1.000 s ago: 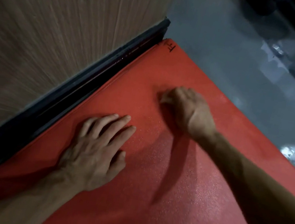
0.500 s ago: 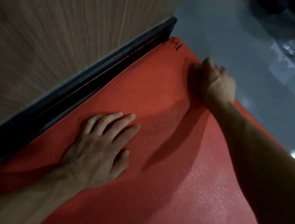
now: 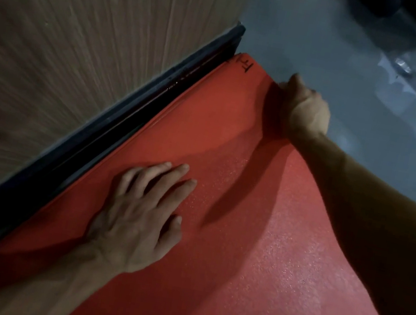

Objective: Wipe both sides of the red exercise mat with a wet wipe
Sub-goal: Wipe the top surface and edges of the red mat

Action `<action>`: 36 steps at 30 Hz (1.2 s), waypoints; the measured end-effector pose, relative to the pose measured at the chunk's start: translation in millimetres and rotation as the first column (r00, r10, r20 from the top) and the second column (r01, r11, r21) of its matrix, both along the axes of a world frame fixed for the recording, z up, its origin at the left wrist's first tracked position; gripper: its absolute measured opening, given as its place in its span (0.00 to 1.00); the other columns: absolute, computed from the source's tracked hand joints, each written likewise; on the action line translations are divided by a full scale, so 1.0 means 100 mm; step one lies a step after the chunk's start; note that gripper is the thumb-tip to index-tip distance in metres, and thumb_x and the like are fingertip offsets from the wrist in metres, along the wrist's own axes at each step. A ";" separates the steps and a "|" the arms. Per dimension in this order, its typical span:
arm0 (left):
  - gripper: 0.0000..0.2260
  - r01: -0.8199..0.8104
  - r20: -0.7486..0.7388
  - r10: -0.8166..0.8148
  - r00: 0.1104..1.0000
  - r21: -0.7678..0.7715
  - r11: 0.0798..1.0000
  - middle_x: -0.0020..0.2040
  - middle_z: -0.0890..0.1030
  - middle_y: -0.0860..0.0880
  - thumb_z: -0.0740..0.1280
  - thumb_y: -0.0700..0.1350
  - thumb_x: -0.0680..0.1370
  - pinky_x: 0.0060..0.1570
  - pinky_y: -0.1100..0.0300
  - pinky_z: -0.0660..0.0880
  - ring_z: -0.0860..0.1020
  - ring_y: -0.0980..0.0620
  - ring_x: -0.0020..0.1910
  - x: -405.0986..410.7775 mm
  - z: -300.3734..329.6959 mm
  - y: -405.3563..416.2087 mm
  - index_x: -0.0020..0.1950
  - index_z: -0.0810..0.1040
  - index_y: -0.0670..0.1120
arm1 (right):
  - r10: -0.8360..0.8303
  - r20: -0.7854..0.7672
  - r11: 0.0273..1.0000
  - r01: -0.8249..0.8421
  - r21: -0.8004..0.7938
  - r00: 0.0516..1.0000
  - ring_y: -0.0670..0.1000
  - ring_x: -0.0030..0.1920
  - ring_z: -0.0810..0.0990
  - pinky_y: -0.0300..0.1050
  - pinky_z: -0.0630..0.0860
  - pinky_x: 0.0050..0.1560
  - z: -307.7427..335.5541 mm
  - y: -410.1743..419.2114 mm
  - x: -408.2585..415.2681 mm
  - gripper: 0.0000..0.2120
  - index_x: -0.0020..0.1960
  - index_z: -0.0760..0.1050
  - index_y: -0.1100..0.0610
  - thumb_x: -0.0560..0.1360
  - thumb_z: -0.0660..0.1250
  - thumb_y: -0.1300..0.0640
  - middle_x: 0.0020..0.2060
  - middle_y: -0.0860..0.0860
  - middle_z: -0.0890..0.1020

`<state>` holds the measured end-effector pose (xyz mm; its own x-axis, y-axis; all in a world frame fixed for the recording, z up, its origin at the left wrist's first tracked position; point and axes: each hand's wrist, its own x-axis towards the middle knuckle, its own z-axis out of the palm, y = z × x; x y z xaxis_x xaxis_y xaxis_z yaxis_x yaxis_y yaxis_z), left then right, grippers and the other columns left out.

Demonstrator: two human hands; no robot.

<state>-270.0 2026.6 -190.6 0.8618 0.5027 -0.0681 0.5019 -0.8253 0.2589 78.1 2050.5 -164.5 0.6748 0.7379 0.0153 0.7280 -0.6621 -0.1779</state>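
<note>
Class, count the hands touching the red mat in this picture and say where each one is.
2. The left hand rests flat on the red mat near the wall side; the right hand, curled, sits at the mat's far edge. Any wipe is hidden.

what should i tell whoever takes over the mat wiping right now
Left hand: flat, fingers straight, pressing the red mat.
Right hand: curled at the mat's far edge near the marked corner; the wet wipe is not visible, presumably under it.
Mat lies on the grey floor beside the wooden wall.
Done: part of the top looks damp and speckled.
Left: finish the top, flip it, wipe the underside.
</note>
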 end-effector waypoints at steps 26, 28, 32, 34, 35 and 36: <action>0.28 0.009 0.001 -0.009 1.000 0.014 1.000 0.79 0.67 0.48 0.61 0.55 0.77 0.69 0.39 0.66 0.67 0.44 0.76 0.02 0.00 -0.01 0.77 0.72 0.49 | -0.215 -0.342 0.965 0.252 0.067 0.915 0.59 0.62 0.78 0.50 0.74 0.59 -0.09 0.98 -0.17 0.16 0.65 0.72 0.58 0.82 0.60 0.51 0.63 0.57 0.78; 0.28 0.010 0.000 -0.010 1.000 0.011 1.000 0.79 0.67 0.48 0.61 0.55 0.77 0.70 0.39 0.66 0.66 0.44 0.76 0.02 0.01 0.01 0.77 0.71 0.50 | -0.131 -0.277 0.980 0.167 0.112 0.952 0.62 0.59 0.79 0.52 0.75 0.56 -0.16 0.89 -0.11 0.15 0.62 0.74 0.57 0.81 0.59 0.49 0.59 0.60 0.80; 0.28 0.005 -0.012 -0.005 1.000 -0.002 1.000 0.80 0.66 0.49 0.60 0.56 0.78 0.70 0.39 0.65 0.66 0.45 0.77 0.02 0.00 0.00 0.78 0.70 0.50 | -0.036 -0.302 0.977 0.097 0.188 0.953 0.63 0.55 0.81 0.51 0.75 0.50 -0.18 0.85 -0.03 0.15 0.56 0.76 0.57 0.79 0.63 0.46 0.53 0.60 0.83; 0.28 0.006 -0.009 -0.006 1.000 -0.002 1.000 0.80 0.66 0.49 0.60 0.56 0.77 0.71 0.40 0.64 0.66 0.45 0.77 0.02 -0.01 0.01 0.78 0.70 0.50 | -0.032 -0.362 0.962 0.127 0.241 0.932 0.60 0.55 0.81 0.49 0.76 0.51 -0.16 0.94 -0.08 0.14 0.54 0.77 0.57 0.78 0.64 0.46 0.52 0.58 0.84; 0.28 0.008 -0.008 -0.008 1.000 0.001 1.000 0.80 0.66 0.49 0.60 0.56 0.77 0.71 0.41 0.64 0.65 0.45 0.77 0.02 -0.01 0.01 0.78 0.70 0.50 | -0.042 -0.384 0.958 0.147 0.246 0.922 0.59 0.55 0.81 0.50 0.77 0.53 -0.15 0.99 -0.11 0.14 0.53 0.78 0.57 0.79 0.64 0.46 0.52 0.57 0.84; 0.29 0.006 -0.008 -0.006 1.000 0.003 1.000 0.80 0.66 0.49 0.60 0.56 0.77 0.71 0.41 0.63 0.65 0.45 0.77 0.01 -0.02 0.01 0.78 0.70 0.51 | -0.052 -0.403 0.956 0.162 0.245 0.914 0.59 0.55 0.81 0.50 0.77 0.56 -0.15 1.03 -0.13 0.14 0.53 0.78 0.56 0.79 0.64 0.46 0.52 0.57 0.84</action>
<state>-268.6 2027.5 -192.2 0.8641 0.4979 -0.0734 0.4991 -0.8289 0.2525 64.8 2153.7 -179.7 0.7421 0.6658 -0.0779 0.4912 -0.6191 -0.6127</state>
